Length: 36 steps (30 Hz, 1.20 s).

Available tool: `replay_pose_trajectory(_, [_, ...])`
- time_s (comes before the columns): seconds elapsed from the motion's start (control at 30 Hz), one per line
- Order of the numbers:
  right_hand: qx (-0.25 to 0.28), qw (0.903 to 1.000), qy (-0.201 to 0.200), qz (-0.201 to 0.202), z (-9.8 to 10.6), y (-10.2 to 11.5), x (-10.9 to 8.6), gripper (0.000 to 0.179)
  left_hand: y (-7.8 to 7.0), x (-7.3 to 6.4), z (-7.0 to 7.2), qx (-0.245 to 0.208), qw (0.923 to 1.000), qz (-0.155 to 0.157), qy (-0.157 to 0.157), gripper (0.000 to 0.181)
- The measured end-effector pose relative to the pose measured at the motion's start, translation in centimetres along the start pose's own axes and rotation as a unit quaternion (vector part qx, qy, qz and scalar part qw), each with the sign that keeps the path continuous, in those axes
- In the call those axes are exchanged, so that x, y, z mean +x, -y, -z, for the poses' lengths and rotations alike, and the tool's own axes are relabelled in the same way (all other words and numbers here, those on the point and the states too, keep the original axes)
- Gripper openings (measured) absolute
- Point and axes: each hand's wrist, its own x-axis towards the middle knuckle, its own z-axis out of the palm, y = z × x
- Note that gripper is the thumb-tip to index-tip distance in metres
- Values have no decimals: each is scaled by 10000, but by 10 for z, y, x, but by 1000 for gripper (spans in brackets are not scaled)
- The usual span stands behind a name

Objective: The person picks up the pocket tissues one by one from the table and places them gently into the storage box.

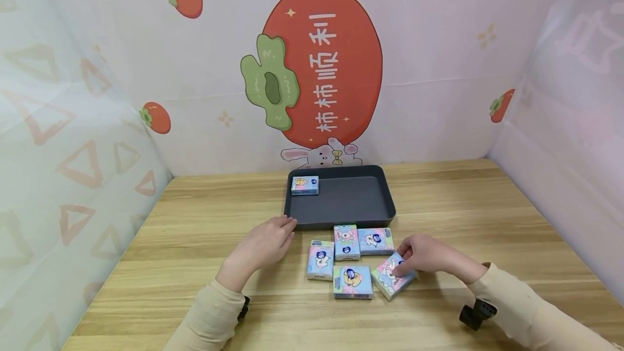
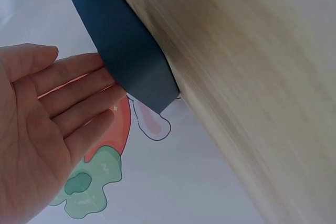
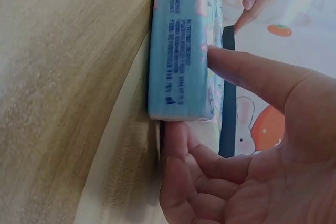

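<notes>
My right hand [image 1: 431,253] grips a blue and pink tissue pack [image 1: 388,281], which lies turned at an angle on the table. In the right wrist view the thumb presses on the printed top of this tissue pack [image 3: 178,51], while curled fingers [image 3: 176,140] meet its near end. My left hand [image 1: 265,242] touches the front left corner of a dark grey tray [image 1: 341,226] with its fingertips. The left wrist view shows those fingers [image 2: 86,85] straight against the tray's side. Inside the tray, one tissue pack [image 1: 305,185] sits in the back left corner.
Several more tissue packs lie in front of the tray: one upright pack [image 1: 346,242] close to its front wall, another [image 1: 375,241] beside it, one [image 1: 320,260] at left and one [image 1: 353,282] nearest me. A printed backdrop [image 1: 214,140] stands behind the wooden table [image 1: 219,199].
</notes>
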Motion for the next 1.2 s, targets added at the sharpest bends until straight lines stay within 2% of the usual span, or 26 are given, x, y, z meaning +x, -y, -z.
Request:
replay_pose_trajectory(0.4, [226,9997,32,-70,2,-1,5,44,0,1,2,31,10000,-35,-59,35])
replay_pose_trajectory(0.67, [318,9990,89,-302,0,0,3,46,0,1,1,25,10000,20,85,36])
replay_pose_trajectory(1.2, [484,9982,317,-173,1,-1,2,37,1,0,0,-19,10000,40,48,36])
